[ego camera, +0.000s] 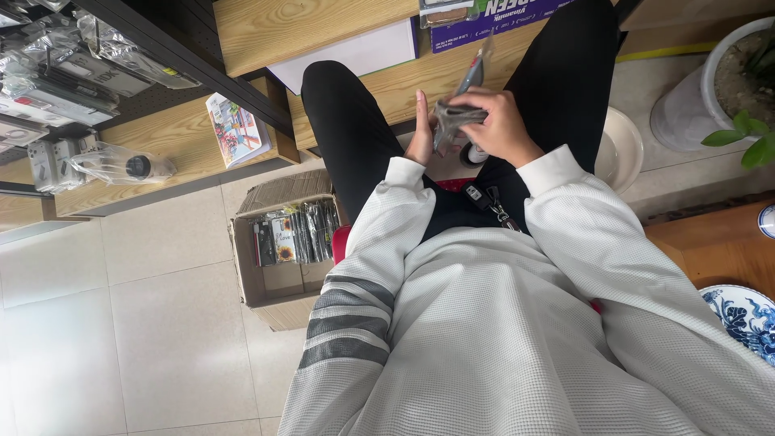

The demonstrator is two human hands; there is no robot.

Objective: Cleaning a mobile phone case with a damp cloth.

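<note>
1. Right hand [499, 121] is curled tight round a crinkly grey plastic packet [454, 121], held over the lap between the knees.
2. Left hand [421, 133] is flat and open, fingers straight, edge touching the packet.
3. Cardboard box [278, 282] of slim packets sits on glossy tiles, left.

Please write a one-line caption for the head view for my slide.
Seated person's right hand holds a flat grey packet against the left hand, above a cardboard box of packaged items.

Pale tiled floor [145, 339] under wooden shelving [315, 28] — a black pegboard rack [173, 56] at left.
</note>
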